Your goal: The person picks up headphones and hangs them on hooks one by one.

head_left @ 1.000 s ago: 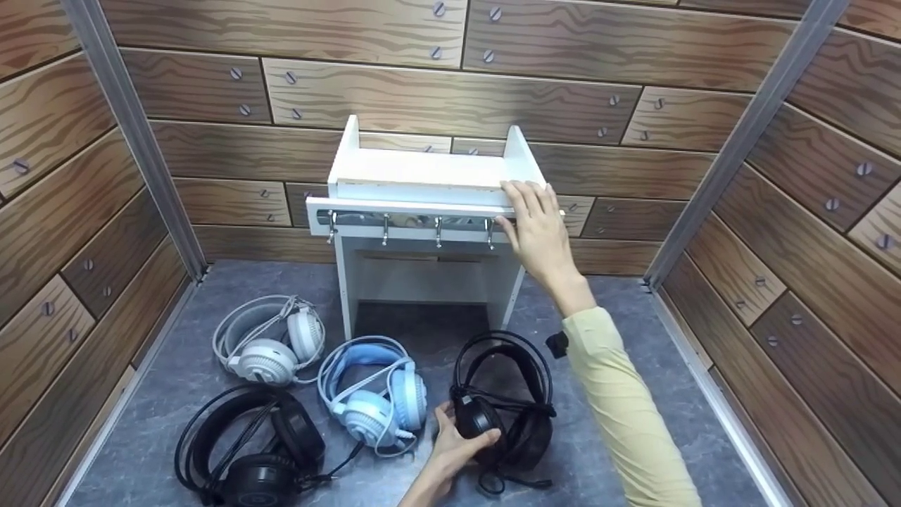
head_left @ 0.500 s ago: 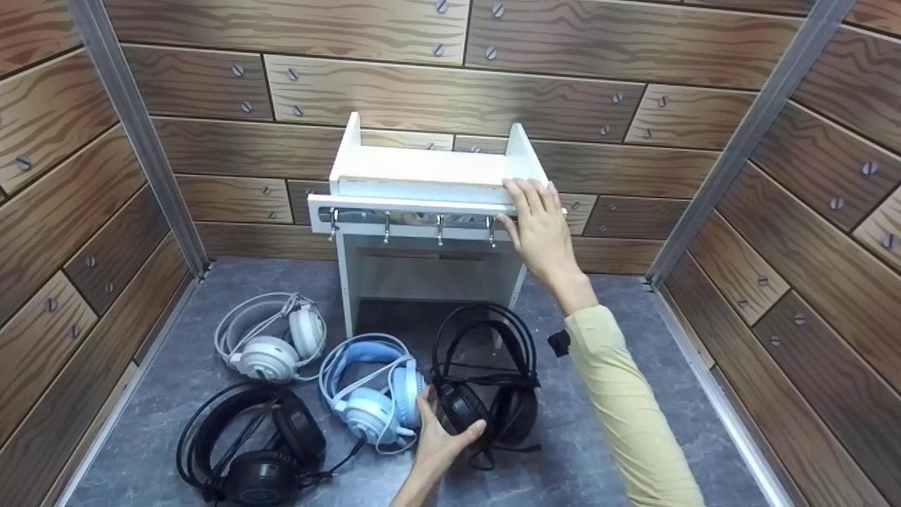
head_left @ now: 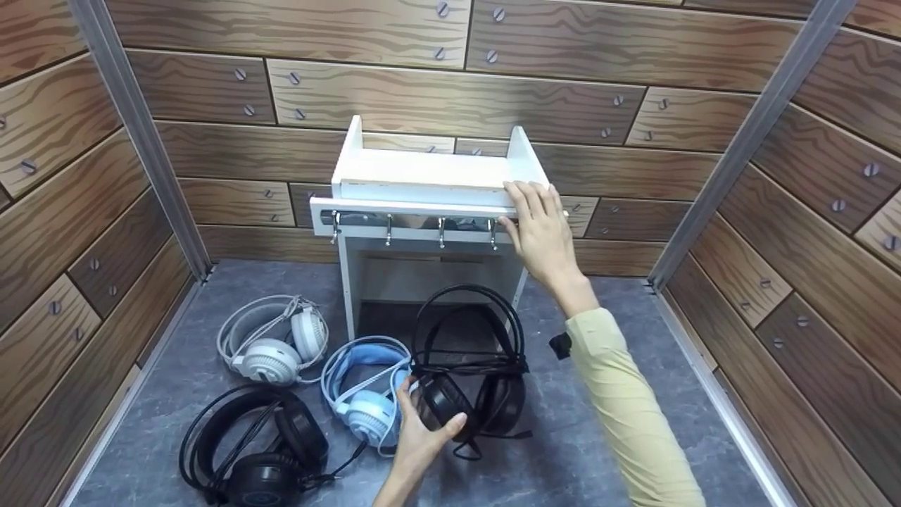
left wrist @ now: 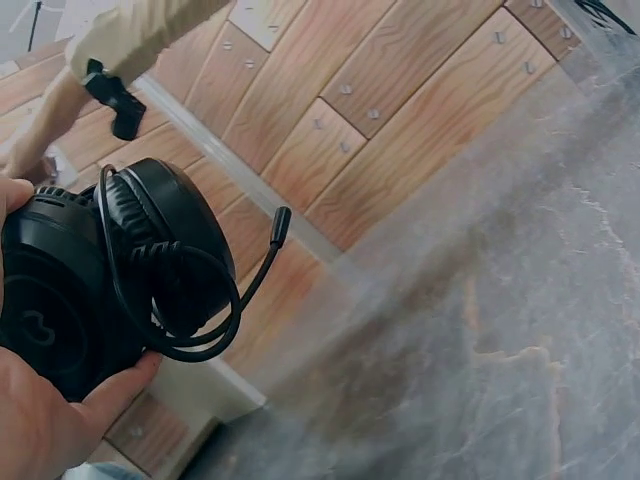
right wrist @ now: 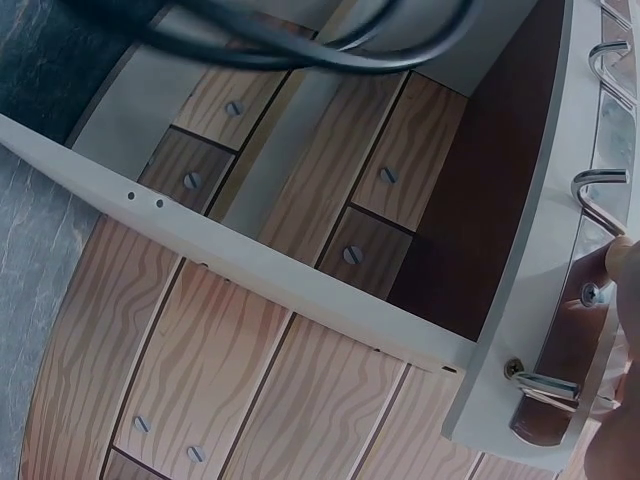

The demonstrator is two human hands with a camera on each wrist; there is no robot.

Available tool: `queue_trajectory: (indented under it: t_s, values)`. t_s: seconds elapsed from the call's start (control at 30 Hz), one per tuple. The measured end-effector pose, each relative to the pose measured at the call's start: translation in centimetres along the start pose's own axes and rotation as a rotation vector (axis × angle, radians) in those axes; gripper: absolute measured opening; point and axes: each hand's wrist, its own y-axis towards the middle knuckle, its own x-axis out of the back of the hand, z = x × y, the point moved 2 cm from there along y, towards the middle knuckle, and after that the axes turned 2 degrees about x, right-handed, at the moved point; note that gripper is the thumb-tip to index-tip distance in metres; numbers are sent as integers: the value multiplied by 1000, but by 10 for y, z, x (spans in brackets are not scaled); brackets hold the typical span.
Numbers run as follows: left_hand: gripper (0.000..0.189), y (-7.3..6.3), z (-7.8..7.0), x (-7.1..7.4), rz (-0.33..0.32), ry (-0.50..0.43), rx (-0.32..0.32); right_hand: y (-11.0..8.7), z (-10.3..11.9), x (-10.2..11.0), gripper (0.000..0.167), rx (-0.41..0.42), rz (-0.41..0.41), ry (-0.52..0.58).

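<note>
A black headset [head_left: 445, 400] hangs upright in front of the white shelf unit [head_left: 422, 169], its headband [head_left: 517, 317] uppermost. My left hand [head_left: 417, 440] grips one ear cup, thumb on the near side and fingers round the other. In the left wrist view, a thin microphone boom [left wrist: 265, 250] and a looped cable show beside the ear cups. Along the unit's front runs a rail with several metal hooks [head_left: 442, 231]. My right hand [head_left: 540, 236] rests over the rail's right end, fingers extended onto the top and thumb at the front beside a hook [right wrist: 600, 195].
To the left on the grey floor lie a white headset [head_left: 267, 360], a light blue headset [head_left: 367, 415] and another black headset [head_left: 260, 479]. The blue one sits close beside my left hand. Wood-patterned walls [head_left: 450, 98] enclose the back and sides.
My left hand has lifted the black headset and brought it leftward and closer to the shelf unit, now partly covering the blue headset. The right hand has stayed on the rail.
</note>
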Motion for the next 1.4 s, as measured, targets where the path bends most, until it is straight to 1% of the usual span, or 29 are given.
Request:
queue_trajectory:
  t_s: [0.17,0.3,0.5,0.63,0.77,0.83,0.97,1.1,1.27,1.4]
  values:
    - [105,0,-14,13,16,-16,-28,0,0,-2,51,16,-15,-10]
    - [103,2,-23,23,26,-42,-46,0,-1,-3,51,11,-25,-15]
    - [104,5,-31,38,-13,-36,-78,0,0,-3,49,6,-48,-15]
    - [104,5,-36,49,-31,-38,-103,0,0,-4,48,9,-58,-20]
    - [104,7,-40,57,-58,4,-138,0,1,-4,47,1,-55,-16]
    - [103,8,-40,61,-68,9,-147,0,1,-4,47,-3,-52,-12]
    - [101,10,-39,67,-92,7,-179,1,0,-4,47,-8,-40,-6]
    - [99,11,-39,74,-109,-16,-206,1,0,-5,47,-8,-34,-9]
    - [98,14,-41,86,-123,-70,-196,1,0,-5,47,-8,-36,-13]
    - [96,16,-45,96,-147,-118,-164,0,0,-5,47,-1,-48,-16]
